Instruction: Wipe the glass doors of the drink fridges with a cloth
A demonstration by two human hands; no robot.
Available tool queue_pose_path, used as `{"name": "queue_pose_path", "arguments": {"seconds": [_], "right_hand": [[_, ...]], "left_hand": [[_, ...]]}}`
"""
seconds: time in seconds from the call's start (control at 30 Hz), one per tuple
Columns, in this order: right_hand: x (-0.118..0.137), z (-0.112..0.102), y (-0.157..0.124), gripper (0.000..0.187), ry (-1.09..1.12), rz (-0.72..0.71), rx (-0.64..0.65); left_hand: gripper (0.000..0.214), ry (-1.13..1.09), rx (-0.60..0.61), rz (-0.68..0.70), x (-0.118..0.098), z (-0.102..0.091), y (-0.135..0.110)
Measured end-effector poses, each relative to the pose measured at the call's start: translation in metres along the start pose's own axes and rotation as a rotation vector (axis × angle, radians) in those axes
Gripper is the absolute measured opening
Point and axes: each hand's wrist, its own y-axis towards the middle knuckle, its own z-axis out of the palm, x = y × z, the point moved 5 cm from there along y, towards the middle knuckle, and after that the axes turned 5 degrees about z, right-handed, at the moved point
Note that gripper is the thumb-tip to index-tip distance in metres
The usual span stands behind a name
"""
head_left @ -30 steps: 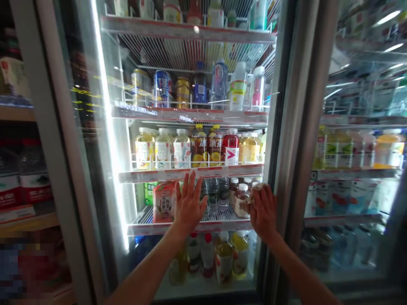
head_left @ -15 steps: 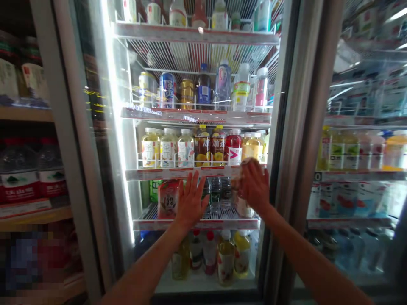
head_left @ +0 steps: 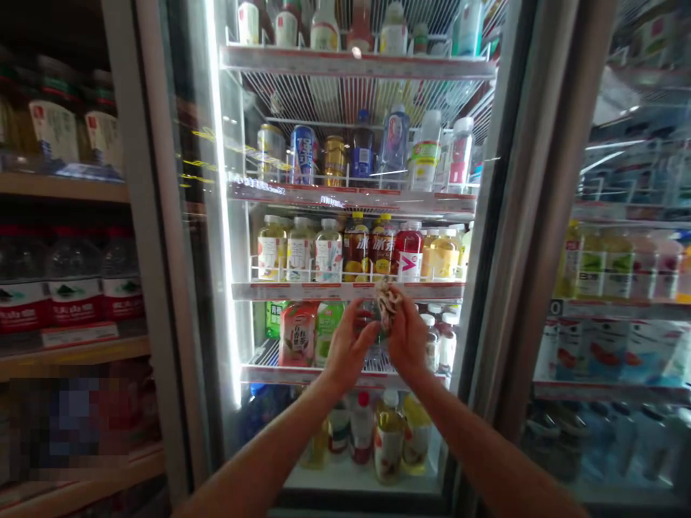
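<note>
My right hand [head_left: 409,339] is closed round a crumpled, light-coloured cloth [head_left: 387,302], which bunches up above the fingers. Close by on the left is my left hand [head_left: 348,347], its fingers apart and slightly curled, with nothing in it that I can see. Whether its fingertips touch the cloth is unclear. Both hands are in front of a lit drinks fridge, level with the shelf edge [head_left: 302,291] below the tea bottles [head_left: 329,252]. Reflections show on the fridge's glass door [head_left: 186,155]. My hands hide part of the shelf with the red carton-like pack [head_left: 297,334].
A metal door frame [head_left: 532,237] runs down the right side, with a second fridge of drinks beyond it. At left, wooden shelves [head_left: 65,185] hold red-capped water bottles [head_left: 70,277]. More bottles [head_left: 389,435] stand at the fridge bottom. One lower left area is pixelated.
My right hand has moved left with the cloth, and my left hand has shifted slightly right and down, its fingers now curled. The hands are closer together. The view has turned a little left.
</note>
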Motion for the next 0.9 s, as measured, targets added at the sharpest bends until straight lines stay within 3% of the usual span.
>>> {"name": "queue_pose_path", "arguments": {"seconds": [0.07,0.13,0.23,0.3,0.37,0.43,0.5,0.6,0.67,0.73,0.83,0.9], "right_hand": [[0.011,0.014,-0.009,0.038,0.231,0.239,0.058],[0.017,0.024,-0.022,0.038,0.337,0.372,0.142],[0.009,0.009,-0.012,0.037,0.255,0.418,0.083],[0.003,-0.013,0.021,0.039,0.088,0.257,-0.085],[0.004,-0.028,0.056,0.042,-0.141,-0.044,-0.253],[0.004,-0.020,0.069,0.047,-0.367,-0.300,-0.256],[-0.001,0.005,0.050,0.051,-0.546,-0.488,-0.100],[-0.006,0.046,-0.019,0.050,-0.654,-0.796,0.264],[-0.003,0.056,-0.047,0.045,-0.647,-0.972,0.408],[0.003,0.054,-0.031,0.041,-0.672,-0.969,0.392],[0.009,0.041,0.032,0.043,-0.730,-0.664,0.138],[0.009,0.043,0.041,0.046,-0.723,-0.576,0.089]], "left_hand": [[0.035,-0.183,-0.019,-0.168,0.003,0.009,0.001],[0.027,-0.220,-0.047,-0.237,0.007,0.009,-0.001],[0.019,-0.107,0.038,-0.159,0.012,-0.002,-0.006],[0.028,0.108,0.041,0.017,0.011,-0.020,-0.005],[0.033,0.412,-0.054,0.247,0.007,-0.043,-0.002],[0.035,0.685,-0.143,0.423,0.008,-0.062,0.000],[0.039,0.875,-0.168,0.502,0.015,-0.072,0.000],[0.047,1.033,-0.147,0.531,0.030,-0.079,-0.006],[0.051,1.080,-0.119,0.547,0.038,-0.082,-0.013],[0.053,1.102,-0.110,0.551,0.042,-0.088,-0.017],[0.055,1.128,-0.105,0.556,0.046,-0.098,-0.020],[0.057,1.139,-0.100,0.565,0.047,-0.102,-0.021]]}}
